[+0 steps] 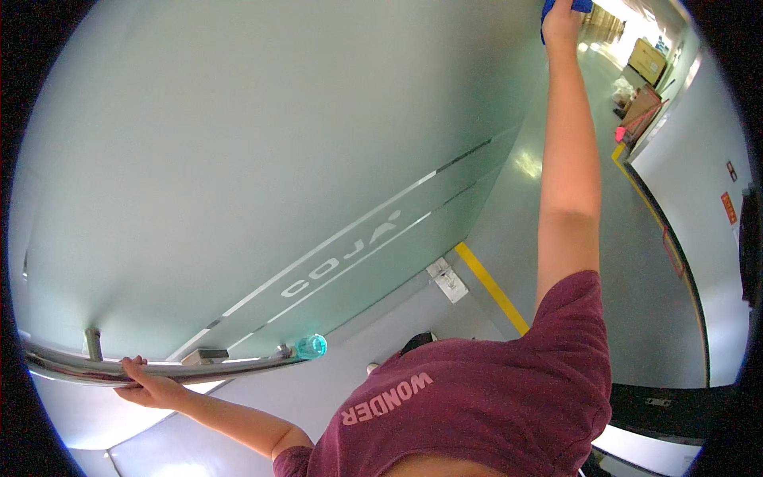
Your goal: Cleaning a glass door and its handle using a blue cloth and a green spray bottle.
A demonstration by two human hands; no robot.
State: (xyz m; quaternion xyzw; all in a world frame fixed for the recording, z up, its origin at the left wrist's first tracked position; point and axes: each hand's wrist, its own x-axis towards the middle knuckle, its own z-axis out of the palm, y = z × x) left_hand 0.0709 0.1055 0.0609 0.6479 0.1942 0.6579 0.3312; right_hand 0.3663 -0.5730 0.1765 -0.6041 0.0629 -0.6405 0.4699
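A large frosted glass door with lettering and clear stripes fills the left and middle of the head view. My left hand is closed around the long metal pull handle at the door's edge. A teal transparent cup-like object is at the handle's lower end. My right arm reaches up to the top edge of the view, where my right hand holds a blue cloth near the far edge of the glass. Part of that hand is cut off by the frame.
A metal floor fitting lies near the glass's bottom edge, beside a yellow floor line. To the right runs a white wall. Cardboard boxes and a pink item stand along it further off.
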